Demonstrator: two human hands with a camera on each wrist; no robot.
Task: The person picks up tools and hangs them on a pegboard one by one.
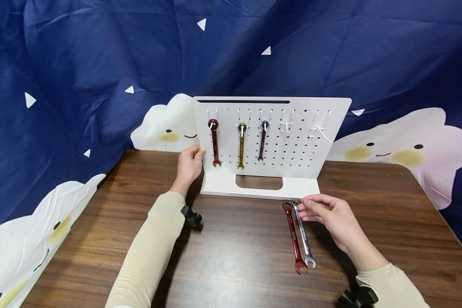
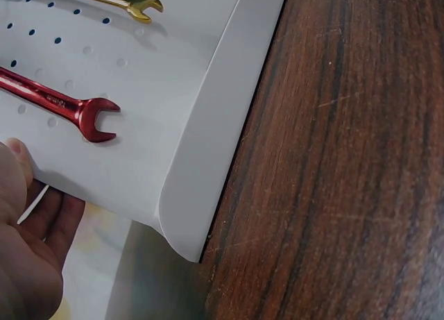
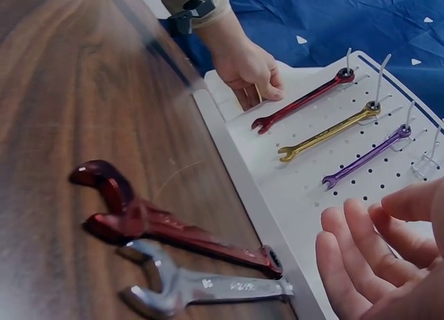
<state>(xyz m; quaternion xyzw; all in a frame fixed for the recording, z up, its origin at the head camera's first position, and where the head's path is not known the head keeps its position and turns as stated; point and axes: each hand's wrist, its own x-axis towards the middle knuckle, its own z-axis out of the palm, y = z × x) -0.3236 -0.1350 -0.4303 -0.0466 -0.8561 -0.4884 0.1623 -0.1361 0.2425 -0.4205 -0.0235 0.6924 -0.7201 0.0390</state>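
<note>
My left hand [image 1: 190,164] grips the left edge of a white pegboard [image 1: 218,185], thumb in front and fingers behind. On its hooks hang a red wrench [image 1: 215,147], a gold wrench [image 1: 241,149] and a purple wrench [image 1: 262,144], ring ends up. Before the board's base, another red wrench [image 1: 294,236] and a silver wrench [image 1: 303,234] lie side by side on the table. My right hand [image 1: 333,218] hovers by the silver wrench's ring end. Seen from the right wrist, its fingers [image 3: 361,264] are loosely bent, with nothing between them.
Bare wire hooks [image 1: 286,126] stick out right of the purple wrench, and a crooked pair [image 1: 317,131] sits farther right. The board stands on a brown wooden table [image 1: 231,256]. Behind hangs a dark blue cloth [image 1: 231,51] with cloud figures.
</note>
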